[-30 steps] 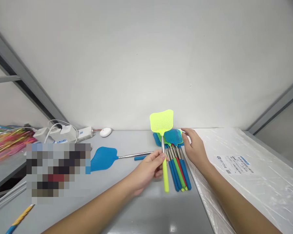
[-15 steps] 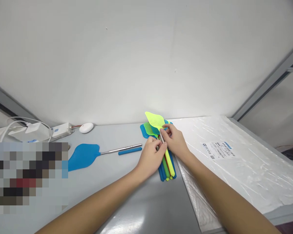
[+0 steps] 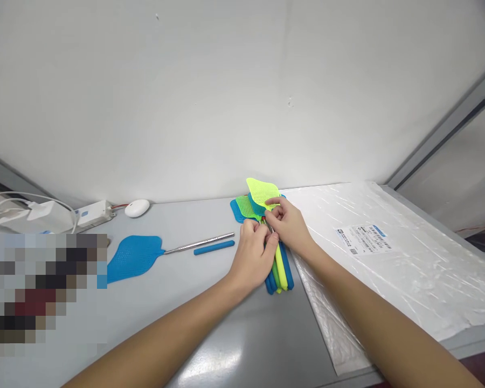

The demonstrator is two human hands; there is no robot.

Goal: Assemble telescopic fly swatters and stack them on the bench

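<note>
A yellow fly swatter [image 3: 262, 193] lies tilted on top of a bundle of fly swatters [image 3: 281, 269] with blue, green and red handles on the grey table [image 3: 210, 323]. My left hand [image 3: 254, 256] is closed on the swatter's metal shaft above its yellow handle. My right hand [image 3: 289, 223] pinches the shaft just below the yellow head. The two hands touch over the bundle.
A blue fly swatter [image 3: 135, 256] with its shaft pulled out and a loose blue handle [image 3: 214, 248] lie to the left. A white puck [image 3: 137, 207] and power adapters [image 3: 48, 211] sit by the wall. A flat plastic-wrapped pack [image 3: 388, 258] lies on the right.
The yellow swatter came down from upright in my left hand onto the bundle. My right hand moved off the bundle's heads to pinch its shaft. The view shifted right.
</note>
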